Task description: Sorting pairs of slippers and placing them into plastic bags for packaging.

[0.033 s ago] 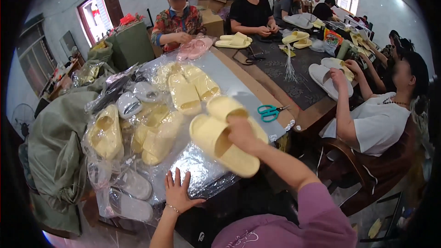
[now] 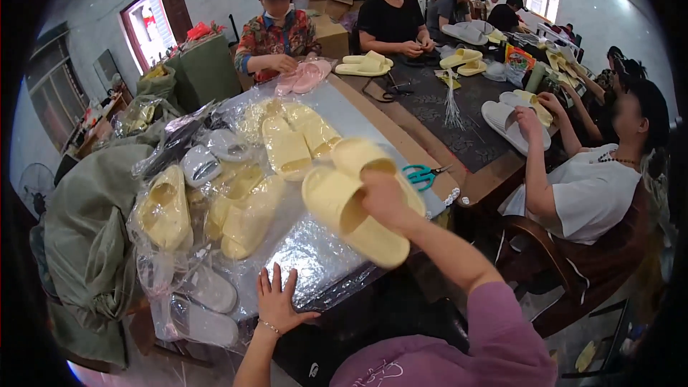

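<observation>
1. Left hand (image 2: 282, 304) is laid palm down on film (image 2: 297, 254) at the near table (image 2: 362, 116) edge; fingers spread, nothing gripped.
2. Right forearm is extended forward and leftward; two yellow slippers (image 2: 331, 199) are grasped by the right hand (image 2: 381, 199), fingers sunk into an opening. Pair is held above the table's near right part, just left of the scissors (image 2: 423, 176).
3. Counted, left to right: bagged yellow slipper (image 2: 165, 211), one seen; front grey slippers (image 2: 206, 322), two; rear grey slippers (image 2: 201, 165), two; bagged yellow pair (image 2: 252, 222), one; far yellow pair (image 2: 288, 147), one; scissors, one.
4. Bagged items are blurred by glare and folds. Far held slipper is partly covered by its mate and the hand. Right fingertips are hidden; exact grip can't be told.
</observation>
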`<state>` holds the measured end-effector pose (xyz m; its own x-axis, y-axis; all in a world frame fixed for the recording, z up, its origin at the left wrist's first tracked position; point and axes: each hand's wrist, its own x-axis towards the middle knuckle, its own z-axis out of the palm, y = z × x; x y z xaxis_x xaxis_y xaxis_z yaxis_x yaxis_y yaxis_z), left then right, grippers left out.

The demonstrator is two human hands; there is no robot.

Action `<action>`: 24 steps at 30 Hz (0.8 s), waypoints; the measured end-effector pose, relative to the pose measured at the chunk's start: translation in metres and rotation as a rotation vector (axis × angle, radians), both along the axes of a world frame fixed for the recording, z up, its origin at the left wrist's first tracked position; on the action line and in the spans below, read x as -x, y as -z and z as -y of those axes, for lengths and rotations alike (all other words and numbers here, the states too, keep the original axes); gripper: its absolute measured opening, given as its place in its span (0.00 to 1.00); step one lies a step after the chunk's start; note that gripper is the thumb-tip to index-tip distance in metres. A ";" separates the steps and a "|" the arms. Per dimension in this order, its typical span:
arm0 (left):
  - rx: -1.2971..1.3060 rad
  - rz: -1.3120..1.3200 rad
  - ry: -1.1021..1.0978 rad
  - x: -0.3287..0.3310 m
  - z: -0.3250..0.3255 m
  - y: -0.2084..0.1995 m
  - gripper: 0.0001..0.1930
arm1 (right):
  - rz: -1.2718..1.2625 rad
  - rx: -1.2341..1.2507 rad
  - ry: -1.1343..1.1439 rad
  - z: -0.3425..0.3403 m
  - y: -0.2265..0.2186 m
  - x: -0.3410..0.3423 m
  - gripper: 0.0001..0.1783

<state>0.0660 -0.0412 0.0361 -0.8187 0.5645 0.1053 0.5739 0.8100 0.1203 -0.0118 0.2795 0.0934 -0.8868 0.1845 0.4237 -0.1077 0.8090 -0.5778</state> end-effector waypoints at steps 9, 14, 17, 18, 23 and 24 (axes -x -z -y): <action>0.027 0.042 0.026 -0.005 0.008 0.005 0.42 | 0.330 -0.223 0.543 -0.214 0.031 0.087 0.15; 0.054 0.172 0.037 -0.001 0.004 -0.004 0.43 | 0.356 -0.143 0.503 -0.246 0.080 0.089 0.24; -0.087 0.244 -0.004 0.002 0.020 0.006 0.41 | -0.114 -0.407 0.530 -0.177 0.032 0.045 0.22; -0.340 0.217 -0.063 0.010 0.021 0.020 0.39 | -0.329 -0.440 0.463 -0.156 0.019 0.018 0.21; -1.054 0.416 -0.603 0.060 0.000 0.010 0.35 | 0.243 -0.203 0.001 -0.074 0.057 -0.051 0.27; -1.299 0.654 -0.674 0.066 -0.004 0.002 0.33 | 0.216 -0.296 0.045 -0.066 0.065 -0.057 0.29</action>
<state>0.0002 -0.0368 0.0336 -0.9645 -0.0899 -0.2484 -0.2527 0.0397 0.9667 0.0448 0.3451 0.0286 -0.9555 0.1230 0.2681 0.0310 0.9457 -0.3235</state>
